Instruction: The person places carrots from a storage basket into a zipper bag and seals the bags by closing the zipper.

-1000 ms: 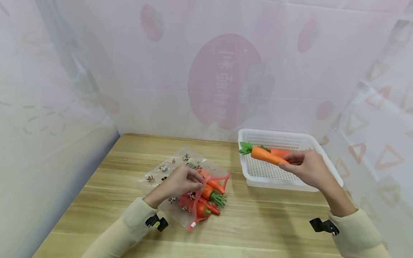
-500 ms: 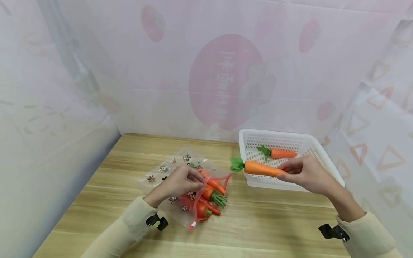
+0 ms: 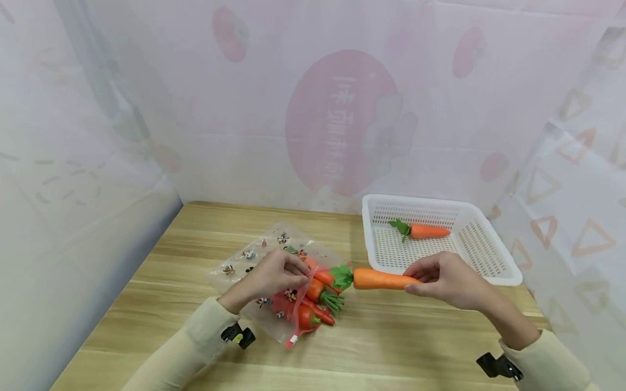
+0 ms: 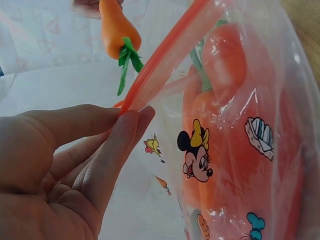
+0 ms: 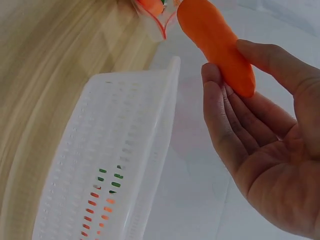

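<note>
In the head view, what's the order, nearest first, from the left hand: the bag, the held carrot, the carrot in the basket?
1. Clear bag, its edge pinched by the left hand.
2. Held carrot, to the right, in the right hand.
3. Basket carrot, farther right and back, lying in the white basket.
</note>
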`<move>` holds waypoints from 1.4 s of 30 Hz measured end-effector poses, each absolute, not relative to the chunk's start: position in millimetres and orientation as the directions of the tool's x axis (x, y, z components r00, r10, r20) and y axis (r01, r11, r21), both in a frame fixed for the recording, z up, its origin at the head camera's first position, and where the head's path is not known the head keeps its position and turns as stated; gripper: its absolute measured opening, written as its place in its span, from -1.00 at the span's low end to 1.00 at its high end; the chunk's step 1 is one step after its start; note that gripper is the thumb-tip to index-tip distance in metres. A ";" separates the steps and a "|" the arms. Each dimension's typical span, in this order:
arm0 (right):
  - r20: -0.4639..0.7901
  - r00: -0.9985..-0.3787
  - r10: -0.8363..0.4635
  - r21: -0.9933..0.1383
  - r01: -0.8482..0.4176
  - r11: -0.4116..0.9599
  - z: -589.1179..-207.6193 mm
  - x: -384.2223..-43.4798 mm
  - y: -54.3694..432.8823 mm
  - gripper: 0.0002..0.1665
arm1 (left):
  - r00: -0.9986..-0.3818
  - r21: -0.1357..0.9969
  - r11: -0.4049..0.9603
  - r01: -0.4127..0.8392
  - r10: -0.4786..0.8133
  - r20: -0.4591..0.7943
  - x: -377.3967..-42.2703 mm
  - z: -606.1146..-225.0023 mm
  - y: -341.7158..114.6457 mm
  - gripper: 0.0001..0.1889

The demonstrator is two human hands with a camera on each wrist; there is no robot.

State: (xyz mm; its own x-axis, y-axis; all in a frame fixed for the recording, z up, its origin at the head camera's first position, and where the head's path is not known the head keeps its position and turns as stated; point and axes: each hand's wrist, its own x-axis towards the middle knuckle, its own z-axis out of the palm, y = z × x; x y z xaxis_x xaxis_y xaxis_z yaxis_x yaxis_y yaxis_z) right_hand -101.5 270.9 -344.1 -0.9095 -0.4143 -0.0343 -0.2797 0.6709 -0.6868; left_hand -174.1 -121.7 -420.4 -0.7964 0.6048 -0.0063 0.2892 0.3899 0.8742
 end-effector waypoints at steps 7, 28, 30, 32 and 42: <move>-0.040 -0.907 -0.420 -0.725 -0.263 0.637 -366.8 -98.5 259.8 -0.78 | -0.795 0.873 0.393 0.289 0.606 -0.009 -173.5 -418.5 -122.7 -0.85; 0.105 -0.968 -0.228 -0.750 -0.227 0.621 -427.5 -94.1 202.9 -0.76 | -0.786 0.869 0.388 0.308 0.618 0.003 -172.3 -415.6 -122.8 -0.84; 0.124 -0.965 -0.230 -0.737 -0.245 0.630 -430.9 -95.0 198.0 -0.79 | -0.785 0.866 0.389 0.315 0.619 0.007 -172.0 -415.6 -122.5 -0.84; 0.140 -0.966 -0.218 -0.726 -0.250 0.641 -433.9 -96.5 192.9 -0.82 | -0.785 0.864 0.391 0.316 0.619 0.007 -171.4 -415.1 -122.0 -0.84; 0.168 -0.968 -0.189 -0.691 -0.252 0.677 -443.6 -106.7 170.0 -0.87 | -0.786 0.857 0.394 0.333 0.618 0.021 -172.3 -417.1 -121.2 -0.84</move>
State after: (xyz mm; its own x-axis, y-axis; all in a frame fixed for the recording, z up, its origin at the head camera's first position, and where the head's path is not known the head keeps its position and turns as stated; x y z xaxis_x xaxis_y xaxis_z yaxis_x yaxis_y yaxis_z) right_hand -106.7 170.0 -443.6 -0.9676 -0.1889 0.1675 -0.2519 0.6771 -0.6915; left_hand -172.3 -121.2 -417.1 -0.7857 0.6183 0.0215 0.3333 0.3938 0.8566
